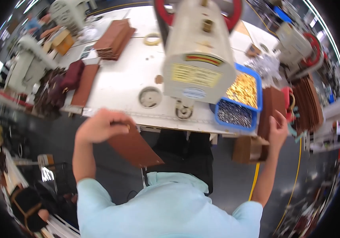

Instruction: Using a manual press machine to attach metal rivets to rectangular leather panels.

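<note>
A brown leather panel with small holes [134, 148] hangs from my left hand [102, 126], whose fingers are closed on its upper end. My right hand [277, 129] is at a stack of brown panels [270, 103], fingers apart and slightly bent, touching or very near it. Between my hands stands a cream press machine [197, 59] with red handles. Beside it, a blue tray of gold metal pieces [241, 91] sits above one of silver pieces [233, 115] on the white table [118, 87].
Further brown stacks [112, 37] [308, 103], maroon material [68, 79], a tape roll [152, 39] and other machines [35, 59] [294, 45] surround the work area. A cardboard box [249, 152] is below the table's right edge. Two people [45, 27] are at the far left.
</note>
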Demonstrator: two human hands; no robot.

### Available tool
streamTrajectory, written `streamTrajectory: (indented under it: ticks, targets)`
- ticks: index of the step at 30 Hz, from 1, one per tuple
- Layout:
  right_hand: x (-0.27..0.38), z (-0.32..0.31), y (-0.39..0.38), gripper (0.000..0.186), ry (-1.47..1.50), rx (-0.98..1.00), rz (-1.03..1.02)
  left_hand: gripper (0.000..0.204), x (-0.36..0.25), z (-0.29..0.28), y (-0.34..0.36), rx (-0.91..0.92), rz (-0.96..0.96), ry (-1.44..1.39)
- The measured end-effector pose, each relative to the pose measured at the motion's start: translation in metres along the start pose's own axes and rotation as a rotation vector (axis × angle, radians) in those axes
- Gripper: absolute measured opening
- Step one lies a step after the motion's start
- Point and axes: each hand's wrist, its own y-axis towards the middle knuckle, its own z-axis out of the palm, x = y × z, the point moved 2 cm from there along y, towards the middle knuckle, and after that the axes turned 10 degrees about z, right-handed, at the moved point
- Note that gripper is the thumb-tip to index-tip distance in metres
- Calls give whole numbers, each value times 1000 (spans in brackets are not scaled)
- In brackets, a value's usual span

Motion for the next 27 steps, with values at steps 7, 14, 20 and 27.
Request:
streamTrajectory:
  ticks: [7,14,20,27]
  targets:
    - [-85,-21,88,57,-263,58,125,34,100,-115,83,-34,-71,189]
    - [-169,-79,118,64,-73,183,375,43,155,-13,103,-447,-107,482]
    - [-128,-66,63,60,460,523,774,56,158,105,35,-299,-2,834]
    - [-116,-62,58,60,533,499,669,53,179,61,24,-361,12,805]
